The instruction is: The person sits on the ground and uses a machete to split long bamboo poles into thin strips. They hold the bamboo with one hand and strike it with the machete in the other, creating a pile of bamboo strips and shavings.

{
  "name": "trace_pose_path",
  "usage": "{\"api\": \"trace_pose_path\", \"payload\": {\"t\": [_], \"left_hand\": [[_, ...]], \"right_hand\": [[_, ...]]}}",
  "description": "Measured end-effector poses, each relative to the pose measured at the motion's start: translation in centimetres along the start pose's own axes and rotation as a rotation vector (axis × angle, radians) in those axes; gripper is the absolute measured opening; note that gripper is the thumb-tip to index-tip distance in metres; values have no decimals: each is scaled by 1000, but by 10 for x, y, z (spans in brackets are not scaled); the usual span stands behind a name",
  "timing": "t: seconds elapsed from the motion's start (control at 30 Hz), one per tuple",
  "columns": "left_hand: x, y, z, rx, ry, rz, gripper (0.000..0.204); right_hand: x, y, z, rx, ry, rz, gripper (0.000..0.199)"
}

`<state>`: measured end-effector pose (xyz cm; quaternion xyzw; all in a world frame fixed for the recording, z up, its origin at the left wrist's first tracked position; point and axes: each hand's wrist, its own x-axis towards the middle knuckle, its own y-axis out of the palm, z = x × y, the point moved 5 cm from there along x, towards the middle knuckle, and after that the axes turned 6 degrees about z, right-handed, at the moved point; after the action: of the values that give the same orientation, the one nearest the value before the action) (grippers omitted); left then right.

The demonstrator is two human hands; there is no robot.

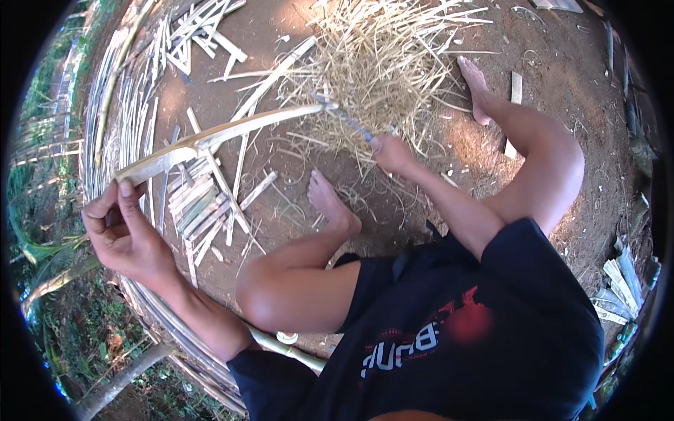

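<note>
Between the thumb and fingers of my left hand (130,235), at the left, is the near end of a long split bamboo strip (242,128). The strip slants up and to the right, with a node partway along it and a pale inner face. My right hand (394,154) is closed round the handle of a knife (351,121), mostly hiding the handle. The blade points up and left, and its tip overlaps the strip's far end; whether they touch I cannot tell. Beneath them lies a heap of thin bamboo shavings (386,70).
Short split bamboo pieces (203,210) are stacked beyond my left knee, and more sticks (203,28) lie at the far left. Long bamboo poles (112,105) curve along the left edge. A flat pale slat (516,88) rests beside my right foot (476,88).
</note>
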<state>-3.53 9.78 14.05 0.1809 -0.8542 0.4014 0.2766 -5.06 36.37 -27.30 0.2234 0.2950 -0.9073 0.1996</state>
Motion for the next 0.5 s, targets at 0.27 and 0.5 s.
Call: {"api": "trace_pose_path", "payload": {"t": [0.27,0.5], "left_hand": [[35,12,14,-31,-64,100,29],[53,8,29,-127,-224,420,34]], "right_hand": [[20,5,-21,-38,41,58,30],[3,7,-39,316,151,126,13]]}}
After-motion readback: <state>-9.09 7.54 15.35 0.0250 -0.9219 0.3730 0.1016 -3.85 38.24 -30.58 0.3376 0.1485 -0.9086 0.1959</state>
